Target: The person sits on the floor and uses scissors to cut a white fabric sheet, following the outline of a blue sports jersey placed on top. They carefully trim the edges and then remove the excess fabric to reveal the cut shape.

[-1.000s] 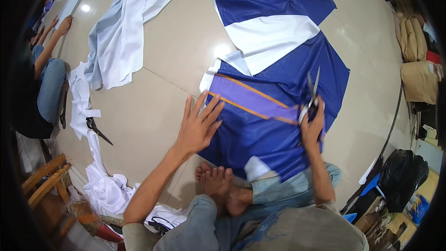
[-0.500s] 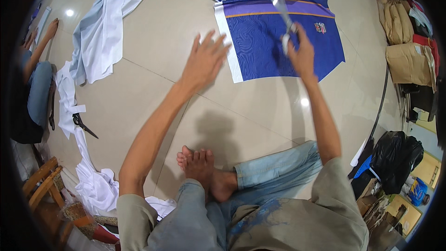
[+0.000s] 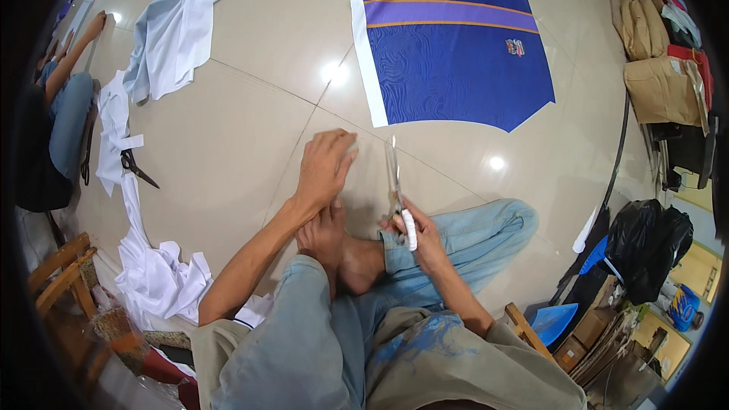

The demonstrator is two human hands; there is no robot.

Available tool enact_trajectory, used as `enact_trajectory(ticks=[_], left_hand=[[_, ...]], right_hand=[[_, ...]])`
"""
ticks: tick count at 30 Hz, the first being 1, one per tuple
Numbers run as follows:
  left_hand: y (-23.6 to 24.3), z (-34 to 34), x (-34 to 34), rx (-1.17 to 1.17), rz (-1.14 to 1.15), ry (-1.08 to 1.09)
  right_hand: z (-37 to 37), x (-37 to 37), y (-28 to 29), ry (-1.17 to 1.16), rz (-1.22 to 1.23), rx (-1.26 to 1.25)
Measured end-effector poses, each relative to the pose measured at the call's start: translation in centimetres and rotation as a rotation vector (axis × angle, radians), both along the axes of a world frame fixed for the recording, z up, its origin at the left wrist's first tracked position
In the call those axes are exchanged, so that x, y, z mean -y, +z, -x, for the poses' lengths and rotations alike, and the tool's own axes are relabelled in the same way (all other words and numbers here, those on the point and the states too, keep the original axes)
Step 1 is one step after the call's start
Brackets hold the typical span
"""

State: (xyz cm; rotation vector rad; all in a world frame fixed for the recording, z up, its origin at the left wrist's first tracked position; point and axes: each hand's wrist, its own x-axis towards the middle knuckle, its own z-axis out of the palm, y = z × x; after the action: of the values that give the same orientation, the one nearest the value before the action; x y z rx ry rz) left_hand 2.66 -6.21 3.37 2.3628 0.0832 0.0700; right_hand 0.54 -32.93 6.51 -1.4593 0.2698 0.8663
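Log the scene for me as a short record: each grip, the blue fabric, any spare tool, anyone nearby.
Right grip: holding white-handled scissors, blades pointing away from the body
Left grip: nothing visible in it
Blue fabric panel: spread on floor, untouched, lavender band across
Spare tool: black scissors, left side
Nearby: seated co-worker, far left

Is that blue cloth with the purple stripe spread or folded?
Partly spread: the blue cloth lies flat from purple stripe to near edge; beyond the stripe it's rumpled.

No text is legible, even the cloth emblem point(image 3: 515, 47).
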Motion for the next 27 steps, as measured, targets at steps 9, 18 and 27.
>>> enact_trajectory(ticks=[9,18,27], left_hand=[[-0.9,-6.3,4.9,-0.304,0.297,0.473],[-0.8,-5.1,4.7,-0.161,0.19,0.336],[-3.5,-4.9,4.7,0.122,-0.035,0.183]], right_hand=[[-5.4,-1.2,-1.2,-0.195,-0.372,-0.197],[-6.2,-1.4,-2.1,-0.168,-0.306,-0.178],[-6.3,-1.7,-2.1,-0.139,-0.234,-0.128]])
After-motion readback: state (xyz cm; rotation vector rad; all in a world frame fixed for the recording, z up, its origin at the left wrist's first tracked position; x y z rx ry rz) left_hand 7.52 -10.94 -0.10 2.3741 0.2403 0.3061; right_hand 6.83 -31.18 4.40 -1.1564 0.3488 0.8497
